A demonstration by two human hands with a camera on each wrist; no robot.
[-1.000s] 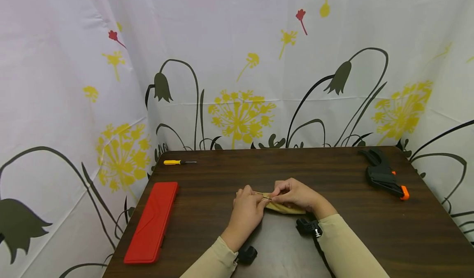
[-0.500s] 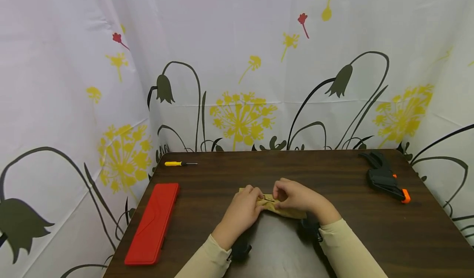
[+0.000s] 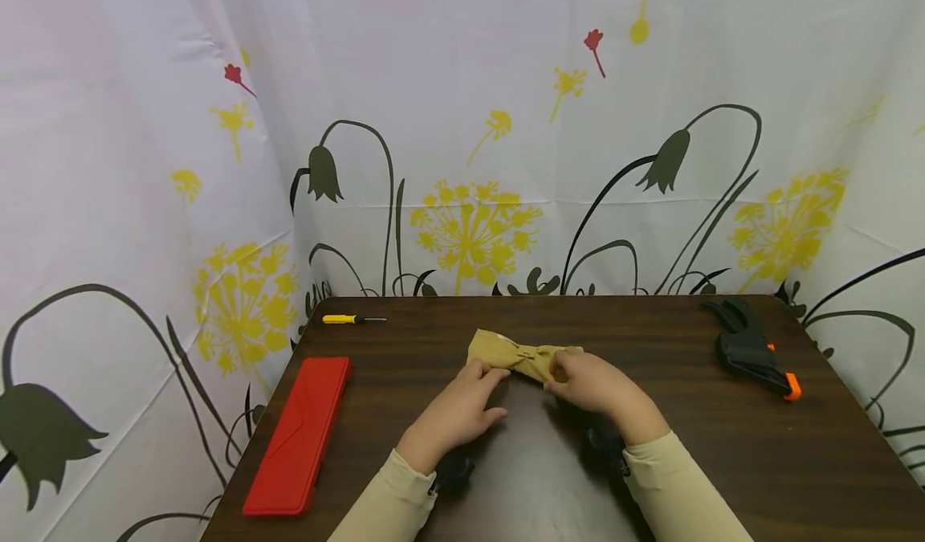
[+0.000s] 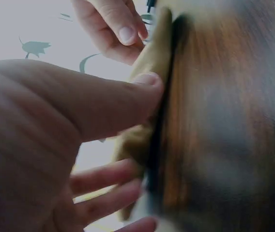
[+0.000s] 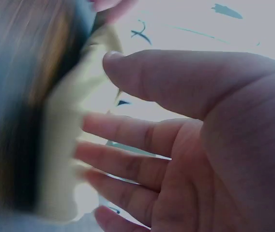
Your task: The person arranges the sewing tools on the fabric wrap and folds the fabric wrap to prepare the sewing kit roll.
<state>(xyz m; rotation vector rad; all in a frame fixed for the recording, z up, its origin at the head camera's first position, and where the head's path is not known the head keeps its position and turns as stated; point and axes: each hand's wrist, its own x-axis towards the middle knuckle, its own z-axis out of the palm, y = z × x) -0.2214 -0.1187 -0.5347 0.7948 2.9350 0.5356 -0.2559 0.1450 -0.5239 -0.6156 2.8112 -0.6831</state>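
Note:
A mustard-tan piece of cloth (image 3: 499,351), gathered at its middle into a bow-like shape, lies on the dark wooden table. At its near left edge, my left hand (image 3: 458,409) touches it with outstretched fingers, the thumb held apart. My right hand (image 3: 596,381) is at the cloth's right end and covers part of it. In the right wrist view the right fingers (image 5: 128,166) are fairly straight against the blurred cloth (image 5: 62,159), with the thumb apart. The left wrist view shows the left thumb (image 4: 128,99) in front of the cloth (image 4: 154,58).
A long red case (image 3: 299,438) lies at the table's left side. Behind it, near the far edge, is a yellow-handled screwdriver (image 3: 343,319). A black clamp with orange ends (image 3: 747,349) rests at the far right. A flower-printed curtain (image 3: 448,124) hangs behind the table.
Both hands have let go of their pinch at the cloth's middle and moved outward. The cloth has shifted away from me, its gathered middle now showing.

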